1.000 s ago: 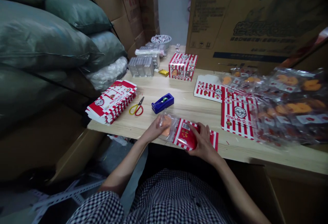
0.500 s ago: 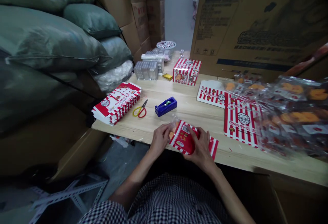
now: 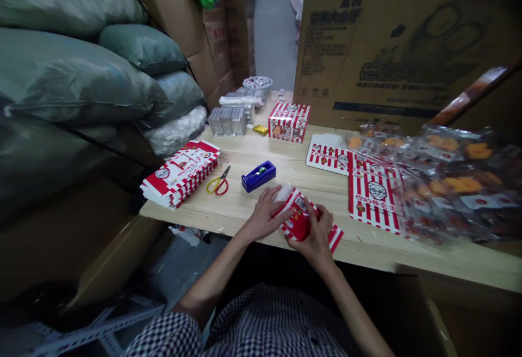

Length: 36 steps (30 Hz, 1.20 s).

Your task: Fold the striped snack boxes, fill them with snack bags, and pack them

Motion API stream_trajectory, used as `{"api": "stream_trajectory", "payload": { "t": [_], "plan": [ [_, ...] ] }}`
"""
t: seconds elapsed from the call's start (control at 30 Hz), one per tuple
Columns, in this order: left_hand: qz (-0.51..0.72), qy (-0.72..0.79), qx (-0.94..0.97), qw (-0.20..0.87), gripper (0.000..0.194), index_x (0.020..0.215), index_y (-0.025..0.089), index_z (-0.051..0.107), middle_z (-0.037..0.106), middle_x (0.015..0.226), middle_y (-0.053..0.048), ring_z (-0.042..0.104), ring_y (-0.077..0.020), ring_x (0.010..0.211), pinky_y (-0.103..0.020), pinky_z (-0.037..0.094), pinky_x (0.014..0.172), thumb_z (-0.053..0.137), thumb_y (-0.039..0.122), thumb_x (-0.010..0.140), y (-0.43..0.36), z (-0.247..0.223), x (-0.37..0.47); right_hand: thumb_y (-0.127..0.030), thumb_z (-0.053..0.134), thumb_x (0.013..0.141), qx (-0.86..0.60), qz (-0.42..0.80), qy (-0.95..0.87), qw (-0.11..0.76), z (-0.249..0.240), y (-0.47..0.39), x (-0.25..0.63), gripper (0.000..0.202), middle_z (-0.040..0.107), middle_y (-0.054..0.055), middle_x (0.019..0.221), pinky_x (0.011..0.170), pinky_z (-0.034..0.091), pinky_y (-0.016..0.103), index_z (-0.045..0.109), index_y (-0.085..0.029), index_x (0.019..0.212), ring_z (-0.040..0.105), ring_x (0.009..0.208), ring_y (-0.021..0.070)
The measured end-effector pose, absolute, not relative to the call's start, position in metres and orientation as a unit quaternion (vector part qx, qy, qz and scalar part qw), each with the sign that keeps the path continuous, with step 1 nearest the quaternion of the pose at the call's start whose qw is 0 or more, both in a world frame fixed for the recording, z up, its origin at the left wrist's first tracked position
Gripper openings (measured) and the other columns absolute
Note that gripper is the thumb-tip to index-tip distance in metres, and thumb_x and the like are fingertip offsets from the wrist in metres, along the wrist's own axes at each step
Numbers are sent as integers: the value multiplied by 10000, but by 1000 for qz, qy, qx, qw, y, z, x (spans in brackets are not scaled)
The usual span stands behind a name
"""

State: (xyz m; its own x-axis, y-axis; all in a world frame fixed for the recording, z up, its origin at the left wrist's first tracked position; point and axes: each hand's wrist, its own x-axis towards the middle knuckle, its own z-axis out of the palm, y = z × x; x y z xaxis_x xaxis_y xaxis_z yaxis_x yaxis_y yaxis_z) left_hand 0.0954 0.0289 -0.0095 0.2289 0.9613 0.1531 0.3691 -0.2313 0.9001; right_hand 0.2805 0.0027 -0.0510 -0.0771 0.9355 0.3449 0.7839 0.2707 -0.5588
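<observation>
Near the table's front edge, a red and white striped carton (image 3: 299, 225) lies between my hands, with clear plastic showing at its left end. My left hand (image 3: 265, 213) rests on that end, its fingers spread across the plastic and the carton. My right hand (image 3: 317, 234) grips the carton from the right, thumb below and fingers on top. Just beyond my left hand stands a blue tape dispenser (image 3: 259, 176). Scissors (image 3: 219, 181) with yellow and red handles lie left of it.
Folded striped cartons (image 3: 179, 174) are stacked on the left. A closed striped box (image 3: 289, 122) stands at the back, beside clear plastic cases (image 3: 227, 122). Flat cartons (image 3: 373, 194) and clear food packs (image 3: 457, 183) cover the right side.
My left hand has moved from pinching the carton's left end to lying over it with fingers extended. The camera view has shifted slightly. My right hand keeps its grip.
</observation>
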Motion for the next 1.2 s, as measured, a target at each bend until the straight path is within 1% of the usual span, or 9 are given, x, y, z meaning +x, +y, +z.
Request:
{"api": "stream_trajectory", "payload": {
  "t": [0.13, 0.27, 0.33, 0.47, 0.6, 0.7, 0.97, 1.1, 1.2],
  "plan": [
    [539, 457, 584, 398, 345, 1154, 238, 690, 446, 1515, -97, 481, -287, 1353, -423, 421, 1103, 726, 386, 845, 34, 4, 108, -478, 821, 625, -629, 112, -642, 423, -48, 4, 267, 1175, 190, 146, 1430, 1089, 297, 621, 145, -322, 1574, 307, 1306, 432],
    [576, 411, 558, 434, 403, 1233, 255, 545, 648, 1273, -76, 629, -229, 1148, -358, 479, 998, 707, 321, 870, 34, 15, 114, -564, 789, 675, -593, 211, -591, 504, -33, 5, 280, 1217, 265, 155, 1446, 1106, 358, 540, 55, -267, 1598, 373, 1336, 370],
    [545, 376, 582, 472, 486, 1301, 267, 467, 690, 1187, -74, 658, -210, 1070, -348, 487, 963, 702, 298, 877, 34, 21, 114, -564, 678, 808, -546, 295, -564, 545, -20, 6, 295, 1012, 400, 134, 1425, 1111, 383, 475, 121, -258, 1596, 453, 1317, 304],
    [499, 336, 601, 526, 622, 1416, 290, 386, 674, 1216, -93, 646, -207, 1085, -324, 492, 930, 702, 306, 881, 35, 30, 115, -511, 432, 989, -493, 421, -501, 574, -2, 14, 313, 529, 601, 79, 1352, 1087, 410, 429, 477, -258, 1452, 550, 1254, 243],
    [518, 299, 562, 571, 619, 1468, 252, 382, 581, 1372, -138, 552, -259, 1267, -371, 448, 1030, 623, 417, 922, 33, 28, 118, -506, 529, 952, -488, 442, -440, 611, -3, 20, 306, 433, 667, 63, 1262, 987, 468, 398, 617, -240, 1282, 613, 1126, 234],
    [549, 270, 492, 619, 570, 1446, 201, 420, 568, 1393, -169, 568, -292, 1254, -421, 451, 1030, 496, 494, 962, 31, 23, 121, -480, 594, 919, -483, 441, -407, 638, -6, 21, 298, 373, 694, 55, 1167, 926, 480, 372, 652, -231, 1191, 631, 1034, 220],
    [552, 370, 529, 527, 498, 1386, 216, 502, 637, 1334, -118, 591, -257, 1214, -381, 441, 1044, 614, 308, 909, 29, 26, 125, -407, 651, 875, -458, 441, -359, 683, 6, 31, 286, 264, 687, 24, 964, 776, 484, 286, 660, -200, 1039, 623, 842, 164],
    [595, 398, 420, 557, 418, 1231, 190, 562, 751, 1006, -68, 695, -207, 892, -320, 524, 829, 606, 193, 816, 34, 28, 129, -289, 663, 819, -444, 481, -391, 647, 15, 29, 286, 88, 689, -13, 832, 735, 480, 262, 642, -219, 869, 619, 774, 158],
    [608, 422, 370, 561, 325, 1053, 188, 580, 744, 860, -22, 666, -154, 700, -250, 497, 685, 576, 118, 736, 35, 30, 134, -253, 644, 803, -429, 527, -401, 614, 19, 23, 288, 82, 727, 4, 925, 801, 494, 287, 661, -234, 881, 648, 870, 188]
  ]
}}
